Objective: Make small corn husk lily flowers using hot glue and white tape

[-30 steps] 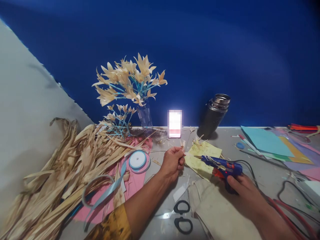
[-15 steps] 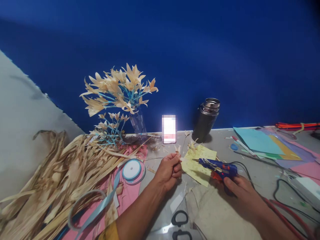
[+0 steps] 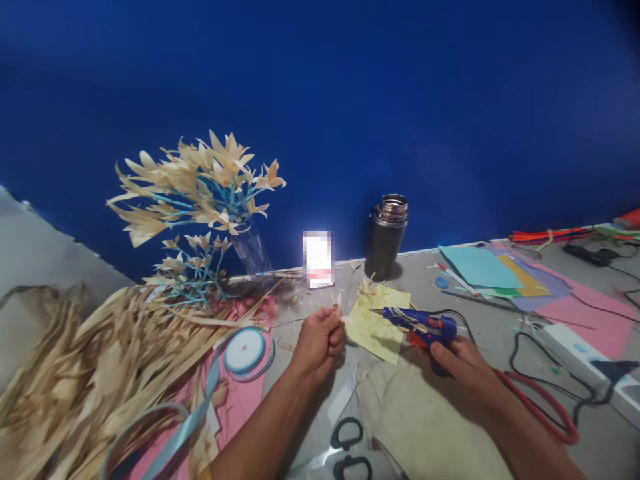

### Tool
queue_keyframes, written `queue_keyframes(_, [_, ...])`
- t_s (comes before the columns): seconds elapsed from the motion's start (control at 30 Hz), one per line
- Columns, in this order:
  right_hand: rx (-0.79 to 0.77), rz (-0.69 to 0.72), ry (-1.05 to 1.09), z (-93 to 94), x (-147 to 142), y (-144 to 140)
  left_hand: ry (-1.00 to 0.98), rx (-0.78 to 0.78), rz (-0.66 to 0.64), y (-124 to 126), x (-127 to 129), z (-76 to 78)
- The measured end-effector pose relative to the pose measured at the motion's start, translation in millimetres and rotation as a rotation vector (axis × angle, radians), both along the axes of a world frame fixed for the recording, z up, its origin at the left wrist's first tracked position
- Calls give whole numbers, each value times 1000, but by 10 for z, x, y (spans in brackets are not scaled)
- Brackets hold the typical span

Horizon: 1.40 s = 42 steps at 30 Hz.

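My left hand (image 3: 320, 340) is closed in a pinch on a small pale husk flower (image 3: 337, 301), whose petals stick up above the fingertips. My right hand (image 3: 463, 370) grips a blue glue gun (image 3: 423, 323) by its handle, with the nozzle pointing left toward my left hand but apart from it. Below the nozzle lies a yellow paper sheet (image 3: 375, 337) with dried glue and husk scraps on it. A glass vase (image 3: 251, 252) of pale husk flowers (image 3: 200, 173) on blue stems stands at the back left, and a smaller bunch (image 3: 193, 270) lies below it.
Dried corn husks (image 3: 100, 360) and a ribbon spool (image 3: 245, 350) lie on the left. A dark flask (image 3: 386, 237) and a bright, blurred screen (image 3: 319, 260) stand by the wall. Scissors (image 3: 347, 433) are in front. Coloured papers (image 3: 483, 267), cords and a power strip (image 3: 590, 367) lie on the right.
The view has turned to the right, so the flowers, flask and both hands appear further left, and more of the power strip shows. Both hands keep their hold, with little other movement.
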State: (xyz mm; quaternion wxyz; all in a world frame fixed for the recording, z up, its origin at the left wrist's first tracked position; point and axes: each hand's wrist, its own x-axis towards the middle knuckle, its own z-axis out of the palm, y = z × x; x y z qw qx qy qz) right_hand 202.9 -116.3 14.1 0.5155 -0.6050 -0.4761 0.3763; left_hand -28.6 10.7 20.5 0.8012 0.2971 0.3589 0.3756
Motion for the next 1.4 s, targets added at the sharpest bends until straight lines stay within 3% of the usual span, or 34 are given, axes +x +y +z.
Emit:
queue_keyframes(0.33, [-20, 174, 20, -81, -49, -43, 101, 53, 10, -70, 71, -62])
queue_keyframes(0.57, [0, 89, 48, -31, -81, -29, 120, 37, -4, -98, 96, -69])
queue_keyframes(1.4, [-58, 199, 23, -87, -42, -54, -47, -2, 18, -82, 73, -43])
